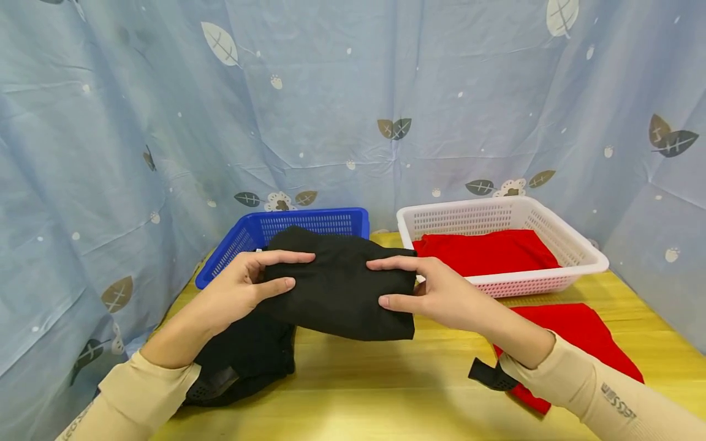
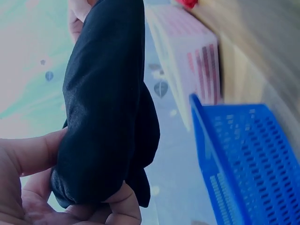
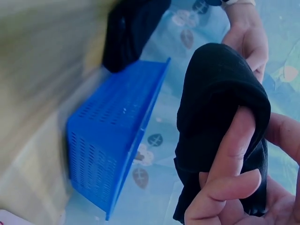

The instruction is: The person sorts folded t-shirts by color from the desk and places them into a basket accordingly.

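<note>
A folded black cloth garment (image 1: 342, 288) is held up above the table between both hands. My left hand (image 1: 242, 285) grips its left end, thumb and index finger on the near face. At the right end my right hand (image 1: 430, 285) pinches it the same way. In the right wrist view, fingers of the right hand (image 3: 229, 164) reach into the fold of the cloth. The left wrist view shows the left hand's fingers (image 2: 124, 204) curled under the bundle. Which kind of garment it is cannot be told.
Behind the held cloth stands a blue basket (image 1: 314, 217). A white basket (image 1: 584, 260) at the back right contains red cloth (image 1: 485, 251). Another red folded cloth (image 1: 579, 337) lies on the yellow table (image 1: 353, 392) at right, and black cloth (image 1: 254, 355) lies at left.
</note>
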{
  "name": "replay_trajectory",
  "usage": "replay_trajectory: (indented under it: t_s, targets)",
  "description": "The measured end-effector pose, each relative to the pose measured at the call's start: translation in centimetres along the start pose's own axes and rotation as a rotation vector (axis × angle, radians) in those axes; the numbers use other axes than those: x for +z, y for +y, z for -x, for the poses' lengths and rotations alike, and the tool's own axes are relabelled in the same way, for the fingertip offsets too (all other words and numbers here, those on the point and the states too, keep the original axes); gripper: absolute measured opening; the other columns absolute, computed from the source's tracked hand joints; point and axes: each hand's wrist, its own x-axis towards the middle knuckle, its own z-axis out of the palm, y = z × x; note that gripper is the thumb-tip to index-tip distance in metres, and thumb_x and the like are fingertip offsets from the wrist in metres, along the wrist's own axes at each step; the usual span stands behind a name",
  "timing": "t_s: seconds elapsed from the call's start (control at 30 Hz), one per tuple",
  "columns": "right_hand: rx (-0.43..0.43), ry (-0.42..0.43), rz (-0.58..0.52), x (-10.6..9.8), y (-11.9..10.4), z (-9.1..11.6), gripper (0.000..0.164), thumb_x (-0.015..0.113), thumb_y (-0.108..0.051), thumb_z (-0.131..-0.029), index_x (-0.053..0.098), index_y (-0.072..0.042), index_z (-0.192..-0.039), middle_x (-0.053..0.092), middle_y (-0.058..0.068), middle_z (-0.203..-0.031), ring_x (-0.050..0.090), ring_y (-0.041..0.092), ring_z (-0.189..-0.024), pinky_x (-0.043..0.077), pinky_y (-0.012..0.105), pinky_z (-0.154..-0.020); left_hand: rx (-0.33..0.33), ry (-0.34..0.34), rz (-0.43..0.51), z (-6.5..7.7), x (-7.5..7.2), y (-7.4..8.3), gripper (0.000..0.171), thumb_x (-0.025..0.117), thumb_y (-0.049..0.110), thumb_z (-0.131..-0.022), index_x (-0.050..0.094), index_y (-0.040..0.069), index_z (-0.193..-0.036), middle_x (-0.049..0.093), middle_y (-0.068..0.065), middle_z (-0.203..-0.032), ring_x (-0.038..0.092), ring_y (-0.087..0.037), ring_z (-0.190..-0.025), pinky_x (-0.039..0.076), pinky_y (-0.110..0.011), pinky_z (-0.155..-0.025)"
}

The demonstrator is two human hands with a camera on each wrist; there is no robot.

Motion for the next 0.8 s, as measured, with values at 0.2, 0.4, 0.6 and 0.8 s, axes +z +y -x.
replay_trajectory:
  t_s: [0.2, 0.4, 0.6, 0.8]
  targets:
    - [0.024, -0.005, 0.039, -0.4, -0.6, -2.8, 0.055, 0.081, -0.035, -0.097, 0.064, -0.036, -0.149, 0.06, 0.002, -0.156, 0.072, 0.02, -0.086, 0.051, 0.032, -0.067, -0.029, 0.04, 0.019, -0.5, -1.9, -0.1, 0.041, 0.065, 0.01, -0.107, 0.066, 0.013, -0.149, 0.058, -0.013, -0.154, 0.077, -0.014, -0.101, 0.064, -0.03, -0.081]
    - [0.022, -0.009, 0.045, -0.4, -0.7, -5.5, 0.053, 0.08, -0.035, -0.099, 0.064, -0.036, -0.149, 0.054, -0.002, -0.162, 0.062, 0.021, -0.13, 0.054, 0.042, -0.101, -0.061, 0.078, 0.024, -1.1, -3.5, -0.6, 0.043, 0.065, 0.014, -0.108, 0.063, 0.012, -0.152, 0.052, -0.014, -0.157, 0.074, -0.011, -0.103, 0.062, -0.027, -0.082]
    - [0.007, -0.027, 0.002, -0.6, -0.3, -8.6, 0.052, 0.079, -0.031, -0.099, 0.065, -0.033, -0.149, 0.053, -0.002, -0.162, 0.051, 0.019, -0.142, 0.05, 0.039, -0.106, -0.092, 0.111, -0.013, -2.1, -5.0, -1.3, 0.045, 0.063, 0.016, -0.109, 0.06, 0.015, -0.155, 0.047, -0.009, -0.163, 0.065, -0.006, -0.118, 0.06, -0.025, -0.087]
    - [-0.001, -0.04, 0.0, -0.7, 0.2, -11.3, 0.051, 0.078, -0.032, -0.1, 0.064, -0.034, -0.149, 0.059, 0.002, -0.147, 0.05, 0.02, -0.075, 0.044, 0.03, -0.071, -0.138, 0.136, -0.031, -3.1, -6.4, -2.1, 0.047, 0.062, 0.016, -0.11, 0.057, 0.019, -0.157, 0.042, -0.008, -0.167, 0.058, -0.009, -0.124, 0.059, -0.023, -0.09]
